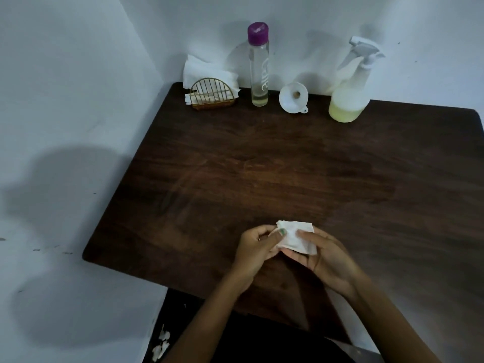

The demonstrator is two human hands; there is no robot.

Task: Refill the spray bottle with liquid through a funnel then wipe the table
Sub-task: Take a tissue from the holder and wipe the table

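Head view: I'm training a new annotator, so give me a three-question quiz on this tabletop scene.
1. True or false: the white plastic funnel sits in the neck of the white spray bottle with yellow-green liquid.
2. Which stands nearest the gold wire napkin holder? A) the spray bottle B) the tall clear bottle with a purple cap C) the funnel
3. Fill in: the left hand and the right hand together hold a folded white ____ above the dark wooden table.

Key: 1 false, it lies on the table between the two bottles; 2 B; 3 tissue.
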